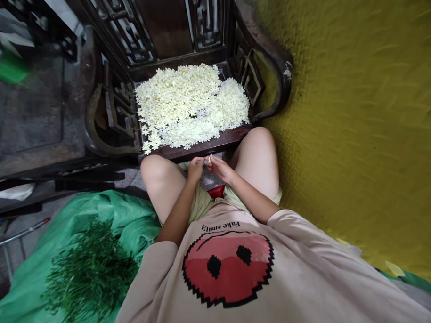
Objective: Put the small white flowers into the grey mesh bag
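Note:
My left hand (195, 169) and my right hand (221, 168) meet between my knees, just in front of a dark wooden chair. Both are pinched together around a small white flower piece (209, 159) held at the fingertips. A heap of small white artificial flowers (188, 106) covers the chair seat (215, 142), right above my hands. A pile of thin green stems (90, 274) lies on a green plastic sheet (132, 216) to my left.
The carved chair's armrest (268, 51) curves on the right, beside a yellow textured mat (359, 128). Dark wooden furniture and planks (60, 171) stand at the left. A red object (216, 192) sits between my legs.

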Tool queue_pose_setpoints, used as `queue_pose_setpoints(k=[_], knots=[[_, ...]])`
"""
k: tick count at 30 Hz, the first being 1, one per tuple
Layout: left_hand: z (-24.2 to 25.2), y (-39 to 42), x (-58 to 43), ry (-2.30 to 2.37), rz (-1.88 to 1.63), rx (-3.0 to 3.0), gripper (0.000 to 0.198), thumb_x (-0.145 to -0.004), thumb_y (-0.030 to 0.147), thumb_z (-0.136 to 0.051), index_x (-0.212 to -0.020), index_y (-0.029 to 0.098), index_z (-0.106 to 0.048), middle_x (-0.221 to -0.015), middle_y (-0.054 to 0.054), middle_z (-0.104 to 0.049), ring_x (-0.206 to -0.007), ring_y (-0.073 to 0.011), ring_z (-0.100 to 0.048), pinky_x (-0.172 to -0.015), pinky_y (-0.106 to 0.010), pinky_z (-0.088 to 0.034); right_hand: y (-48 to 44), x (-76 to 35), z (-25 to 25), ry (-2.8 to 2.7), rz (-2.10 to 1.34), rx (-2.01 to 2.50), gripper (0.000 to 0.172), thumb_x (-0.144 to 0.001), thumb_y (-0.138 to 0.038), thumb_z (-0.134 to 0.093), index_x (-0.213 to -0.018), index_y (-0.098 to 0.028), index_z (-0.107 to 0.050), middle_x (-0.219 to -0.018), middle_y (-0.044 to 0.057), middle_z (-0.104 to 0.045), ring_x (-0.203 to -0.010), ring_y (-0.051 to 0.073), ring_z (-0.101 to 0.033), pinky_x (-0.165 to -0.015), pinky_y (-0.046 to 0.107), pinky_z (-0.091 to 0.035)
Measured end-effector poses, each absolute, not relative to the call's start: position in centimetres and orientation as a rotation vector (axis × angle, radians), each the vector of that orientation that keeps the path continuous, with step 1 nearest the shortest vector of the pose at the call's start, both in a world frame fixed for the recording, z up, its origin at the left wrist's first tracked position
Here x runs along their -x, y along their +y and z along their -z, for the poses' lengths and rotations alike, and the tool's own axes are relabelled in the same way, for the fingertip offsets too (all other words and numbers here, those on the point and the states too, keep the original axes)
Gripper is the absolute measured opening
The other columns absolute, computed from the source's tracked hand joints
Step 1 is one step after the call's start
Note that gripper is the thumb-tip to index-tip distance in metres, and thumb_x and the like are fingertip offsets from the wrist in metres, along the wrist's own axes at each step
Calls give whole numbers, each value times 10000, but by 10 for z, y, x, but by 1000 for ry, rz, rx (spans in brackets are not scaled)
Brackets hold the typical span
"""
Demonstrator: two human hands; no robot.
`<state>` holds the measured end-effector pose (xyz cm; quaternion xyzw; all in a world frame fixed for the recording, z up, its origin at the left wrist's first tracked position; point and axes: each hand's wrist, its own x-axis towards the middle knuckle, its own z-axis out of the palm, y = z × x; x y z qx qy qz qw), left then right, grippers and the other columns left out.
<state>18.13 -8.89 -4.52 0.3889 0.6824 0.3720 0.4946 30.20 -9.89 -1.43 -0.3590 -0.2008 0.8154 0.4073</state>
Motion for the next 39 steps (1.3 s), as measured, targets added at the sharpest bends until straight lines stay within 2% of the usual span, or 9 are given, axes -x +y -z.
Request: queue_pose_setpoints(k=[10, 15, 19, 23, 39], knots=[[51, -91, -182, 1579, -898, -914, 125, -748, 278, -522, -708, 172, -575, -645, -3, -607, -638, -137, -552, -630, -259, -433, -97, -302, 14, -461, -2110, 910, 203, -806, -388, -535, -835, -187, -538, -591, -38, -371, -559, 100, -376, -558, 227, -308], [31, -86, -174, 1506, -951, -884, 153, -714, 308, -572, -744, 162, -607, -673, -9, -611, -650, -124, -552, -645, -252, -433, -97, -302, 12, -427, -2099, 956, 188, -794, -358, -538, -889, -195, -538, -575, -54, -346, -503, 84, -311, -520, 219, -256], [14, -86, -166, 1333, -954, -1015, 268, -650, 335, -655, -854, 162, -656, -722, -13, -629, -679, -120, -555, -684, -254, -432, -97, -302, 12, -439, -2104, 994, 107, -786, -296, -506, -784, -188, -511, -562, -52, -332, -488, 84, -276, -511, 221, -242], [14, -89, -164, 1262, -918, -1137, 267, -633, 343, -684, -831, 163, -696, -814, -41, -645, -747, -138, -579, -732, -273, -438, -95, -302, 14, -462, -2155, 965, 138, -792, -243, -393, -688, -179, -458, -571, -34, -341, -502, 94, -279, -509, 225, -249], [13, -90, -166, 1276, -881, -1185, 222, -663, 341, -659, -790, 166, -709, -816, -46, -643, -780, -149, -577, -766, -285, -435, -96, -301, 14, -527, -2127, 966, 108, -765, -224, -386, -683, -185, -442, -579, -29, -314, -511, 101, -268, -504, 232, -237]])
